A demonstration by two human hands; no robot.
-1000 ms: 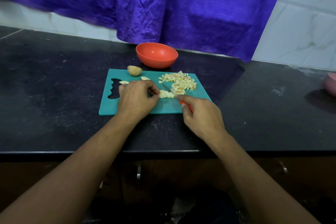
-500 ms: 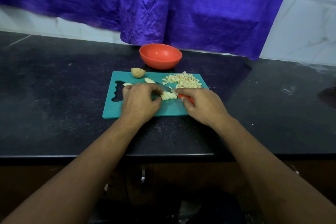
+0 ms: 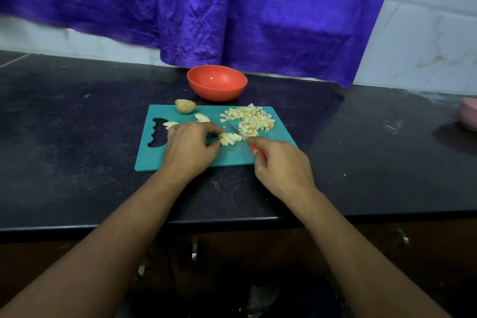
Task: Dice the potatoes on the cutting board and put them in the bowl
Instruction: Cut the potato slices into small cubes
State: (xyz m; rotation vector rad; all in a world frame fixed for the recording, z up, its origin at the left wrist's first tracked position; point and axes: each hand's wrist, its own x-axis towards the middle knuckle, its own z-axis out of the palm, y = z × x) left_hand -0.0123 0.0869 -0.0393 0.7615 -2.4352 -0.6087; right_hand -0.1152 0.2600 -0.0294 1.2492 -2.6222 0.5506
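L grip (image 3: pixel 191 147), R grip (image 3: pixel 284 165) bare (forearms (image 3: pixel 144 214) too).

A purple curtain (image 3: pixel 232 8) hangs over the white tiled wall (image 3: pixel 426 33) behind the black counter (image 3: pixel 64 150).

On the teal cutting board (image 3: pixel 180 160), the left hand (image 3: pixel 189 146) pinches a cluster of potato strips (image 3: pixel 229 139) while the right hand (image 3: pixel 281 164) holds an orange-handled knife (image 3: pixel 244 135) against them. A pile of diced potato (image 3: pixel 251 120) lies at the board's far right corner, and the orange bowl (image 3: pixel 217 82) sits just behind the board

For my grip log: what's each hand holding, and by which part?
Left hand pinches the potato strips at their left end; right hand grips the knife by its orange handle.
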